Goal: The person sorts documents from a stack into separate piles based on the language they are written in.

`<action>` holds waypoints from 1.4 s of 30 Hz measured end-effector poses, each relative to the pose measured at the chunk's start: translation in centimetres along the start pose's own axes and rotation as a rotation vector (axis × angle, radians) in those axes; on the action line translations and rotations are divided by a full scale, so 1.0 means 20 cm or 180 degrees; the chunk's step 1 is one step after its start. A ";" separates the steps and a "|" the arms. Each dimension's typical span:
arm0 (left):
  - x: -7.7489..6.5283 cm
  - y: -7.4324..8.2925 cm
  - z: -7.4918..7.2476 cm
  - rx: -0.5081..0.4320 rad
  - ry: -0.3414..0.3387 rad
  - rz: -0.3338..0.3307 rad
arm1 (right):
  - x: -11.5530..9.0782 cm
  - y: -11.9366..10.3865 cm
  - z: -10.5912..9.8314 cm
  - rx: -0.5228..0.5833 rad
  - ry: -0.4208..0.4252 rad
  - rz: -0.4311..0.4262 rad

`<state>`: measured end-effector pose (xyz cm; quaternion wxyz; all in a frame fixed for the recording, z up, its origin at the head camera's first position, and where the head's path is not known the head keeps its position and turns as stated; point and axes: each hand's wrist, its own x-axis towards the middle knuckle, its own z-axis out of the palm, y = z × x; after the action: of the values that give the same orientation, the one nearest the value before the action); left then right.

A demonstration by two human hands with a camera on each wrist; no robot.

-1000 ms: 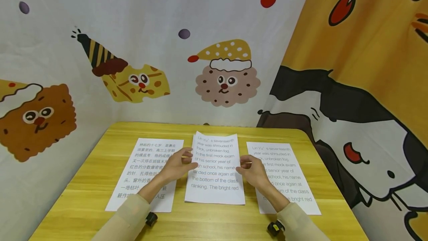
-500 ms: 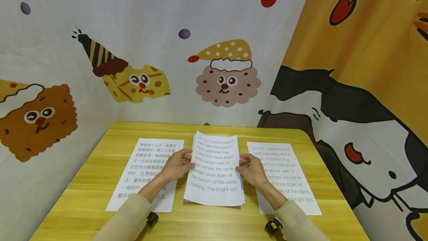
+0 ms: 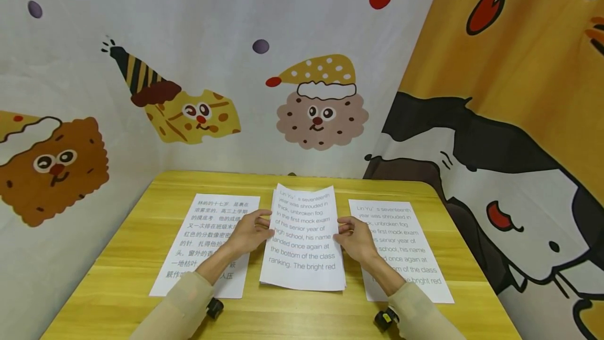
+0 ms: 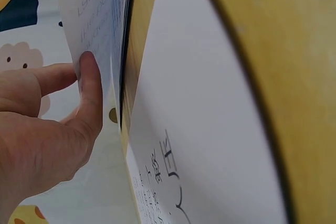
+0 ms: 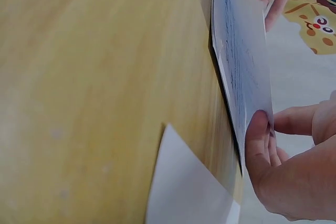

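A printed sheet of paper (image 3: 302, 245) with English text lies slightly bowed in the middle, its top corners lifted. My left hand (image 3: 249, 232) pinches its left edge between thumb and fingers. At the right edge, my right hand (image 3: 357, 237) pinches the same sheet. More paper (image 5: 236, 66) shows beneath it in the right wrist view, with dense bluish marks across its surface. In the left wrist view, thumb and finger meet at the edge of the raised sheet (image 4: 92, 19).
To the left lies a sheet with Chinese text (image 3: 200, 240), partly under my left forearm. A sheet with English text (image 3: 410, 248) lies to the right, partly covered by my right hand. All rest on a yellow wooden table (image 3: 302, 314), with a cartoon-print curtain (image 3: 255, 119) behind.
The top sheet has shifted slightly toward me and bowed since a second ago. Both hands keep almost the same place at its edges.
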<state>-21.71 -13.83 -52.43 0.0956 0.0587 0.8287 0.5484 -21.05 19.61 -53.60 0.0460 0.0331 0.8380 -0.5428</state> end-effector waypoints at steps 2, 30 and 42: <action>0.00 0.00 0.00 -0.0003 0.0006 -0.0010 | 0.00 0.00 0.00 -0.0017 0.0003 -0.0028; -0.02 -0.01 -0.03 -0.0278 -0.0054 -0.0106 | 0.00 0.01 -0.02 0.0051 0.0078 -0.0138; -0.03 0.04 0.01 -0.0334 -0.0174 0.0010 | -0.01 0.02 -0.08 -0.0011 0.0060 -0.0153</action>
<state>-21.11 -13.40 -51.68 0.1202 0.0699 0.7958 0.5894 -20.81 21.29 -53.23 0.0251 0.0180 0.8399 -0.5419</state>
